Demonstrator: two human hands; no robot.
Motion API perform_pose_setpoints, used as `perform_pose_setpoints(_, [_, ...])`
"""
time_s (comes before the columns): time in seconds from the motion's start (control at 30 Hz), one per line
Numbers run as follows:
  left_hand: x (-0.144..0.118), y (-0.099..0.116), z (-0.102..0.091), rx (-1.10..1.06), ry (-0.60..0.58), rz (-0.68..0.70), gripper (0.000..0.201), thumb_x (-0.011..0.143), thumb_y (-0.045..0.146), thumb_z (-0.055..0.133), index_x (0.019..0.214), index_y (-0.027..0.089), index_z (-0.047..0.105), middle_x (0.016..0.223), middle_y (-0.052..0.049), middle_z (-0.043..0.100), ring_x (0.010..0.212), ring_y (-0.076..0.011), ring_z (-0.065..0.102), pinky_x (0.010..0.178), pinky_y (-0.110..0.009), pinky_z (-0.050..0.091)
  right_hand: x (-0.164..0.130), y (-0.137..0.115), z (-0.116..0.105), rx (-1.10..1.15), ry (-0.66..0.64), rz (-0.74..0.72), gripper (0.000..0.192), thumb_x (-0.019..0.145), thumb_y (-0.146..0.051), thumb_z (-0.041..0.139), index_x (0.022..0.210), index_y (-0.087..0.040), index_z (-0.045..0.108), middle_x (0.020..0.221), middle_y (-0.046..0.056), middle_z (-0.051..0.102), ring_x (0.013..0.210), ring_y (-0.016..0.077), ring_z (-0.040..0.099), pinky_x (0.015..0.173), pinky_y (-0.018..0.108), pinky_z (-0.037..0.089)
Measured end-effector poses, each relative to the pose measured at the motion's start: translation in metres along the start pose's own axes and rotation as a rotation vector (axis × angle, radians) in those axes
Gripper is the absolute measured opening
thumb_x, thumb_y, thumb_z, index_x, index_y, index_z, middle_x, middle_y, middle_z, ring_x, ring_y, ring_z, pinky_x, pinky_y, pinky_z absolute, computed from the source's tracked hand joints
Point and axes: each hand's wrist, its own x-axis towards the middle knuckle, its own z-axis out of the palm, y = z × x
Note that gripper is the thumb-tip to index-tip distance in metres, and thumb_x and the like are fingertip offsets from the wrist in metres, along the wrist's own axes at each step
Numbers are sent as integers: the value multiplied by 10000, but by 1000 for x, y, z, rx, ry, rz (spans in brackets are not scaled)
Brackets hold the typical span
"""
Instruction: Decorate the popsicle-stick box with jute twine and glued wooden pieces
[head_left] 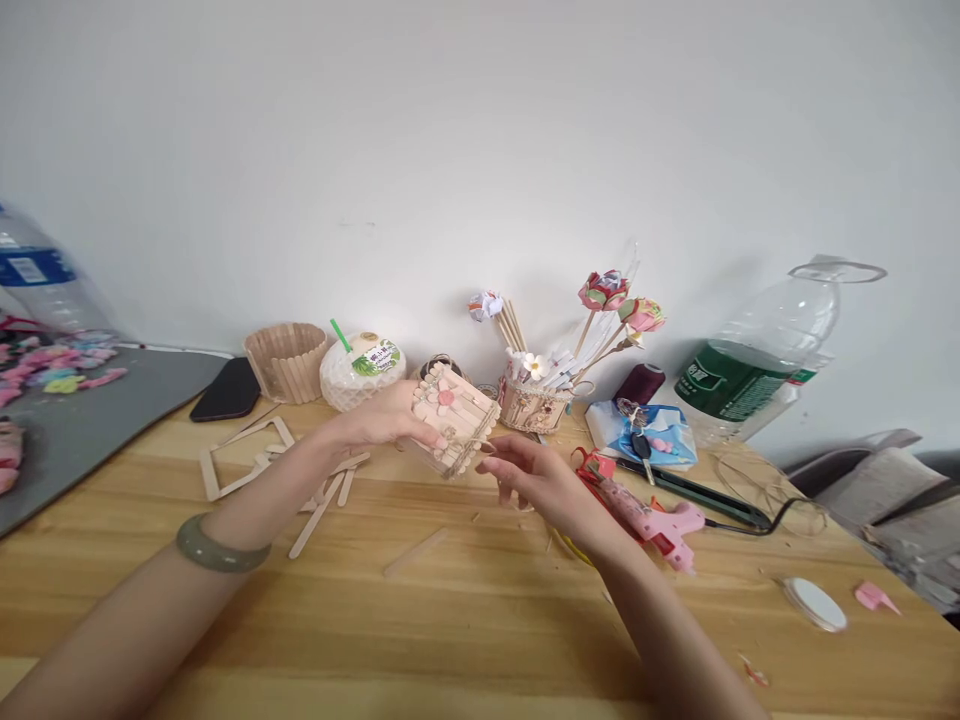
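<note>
My left hand (382, 412) grips a small box made of wooden craft sticks (466, 408), tilted above the table. A pink flower decorates its face, and scalloped trim runs along its edges. Close to the box's lower right edge, my right hand (541, 482) has its fingers curled with thumb and forefinger near each other. A thin pale strand seems to run from the box to those fingertips, too fine to name. Just right of that hand lies a pink glue gun (649, 518). Loose craft sticks (319, 515) lie on the table below my left forearm.
Behind the hands stand a round craft-stick holder (286, 362), a white coconut with a green straw (364, 370) and a decorated pot of paper flowers (534, 402). A phone (226, 388) lies left. A large plastic bottle (757, 350) and a white round lid (816, 604) are right.
</note>
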Motion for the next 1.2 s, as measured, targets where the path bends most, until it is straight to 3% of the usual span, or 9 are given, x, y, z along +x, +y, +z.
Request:
perform_pose_setpoints(0.13, [0, 3, 9, 35, 2, -23, 443, 554, 118, 709, 988, 148, 626, 1034, -61, 678, 984, -242, 598, 851, -353, 463, -2, -1, -1, -352, 404, -186, 175, 827, -324, 529, 813, -189, 639, 756, 31, 615, 629, 151, 513, 585, 278, 391])
perform_pose_setpoints(0.17, [0, 4, 12, 47, 1, -31, 440, 551, 118, 707, 983, 144, 629, 1026, -62, 679, 986, -247, 595, 847, -355, 462, -3, -3, 0, -401, 454, -247, 164, 829, -309, 535, 795, -194, 647, 757, 30, 604, 650, 155, 509, 608, 282, 387])
perform_pose_setpoints(0.23, [0, 7, 21, 52, -6, -42, 441, 543, 113, 700, 977, 138, 628, 1006, -59, 680, 977, -252, 592, 831, -353, 461, -5, -5, 4, -402, 425, -319, 147, 828, -285, 548, 794, -201, 665, 738, 23, 586, 664, 153, 510, 619, 278, 385])
perform_pose_setpoints(0.37, [1, 8, 39, 46, -57, 0, 391, 551, 79, 663, 933, 154, 623, 922, -8, 673, 917, -228, 592, 785, -315, 454, -5, -6, 17, -273, 284, -305, 130, 798, -283, 599, 879, -217, 675, 755, 10, 583, 649, 138, 509, 597, 262, 386])
perform_pose_setpoints(0.47, [1, 6, 46, 66, -72, 22, 316, 556, 53, 640, 852, 163, 622, 846, 32, 653, 874, -203, 588, 744, -272, 446, -6, -6, 21, -152, 239, -289, 93, 795, -263, 595, 747, -198, 641, 742, 3, 564, 655, 133, 500, 583, 252, 372])
perform_pose_setpoints(0.6, [2, 4, 45, -1, -70, -27, 353, 547, 31, 631, 875, 161, 612, 859, 25, 653, 860, -194, 595, 736, -269, 448, -8, -12, 13, 104, 215, -274, 197, 823, -302, 542, 662, -192, 516, 631, -27, 485, 603, 116, 463, 556, 237, 358])
perform_pose_setpoints(0.77, [2, 3, 37, -52, -65, -78, 399, 538, 47, 661, 922, 149, 623, 931, -27, 684, 923, -220, 602, 813, -322, 450, -9, -13, -4, 477, 171, -253, 203, 843, -347, 519, 705, -201, 486, 680, -16, 576, 611, 108, 517, 561, 225, 392])
perform_pose_setpoints(0.97, [2, 7, 32, -154, -48, -72, 431, 528, 53, 692, 947, 136, 629, 988, -55, 691, 922, -211, 618, 822, -328, 471, -3, -9, -11, 665, 468, -257, 187, 766, -295, 629, 672, -186, 510, 509, -65, 479, 482, 72, 430, 492, 190, 348])
perform_pose_setpoints(1.2, [0, 10, 25, -61, 79, -100, 390, 498, 71, 704, 878, 127, 642, 917, -48, 707, 913, -231, 624, 839, -348, 468, -2, -8, -29, 740, 589, -328, 200, 720, -292, 665, 668, -189, 502, 504, -86, 355, 457, 59, 368, 445, 178, 304])
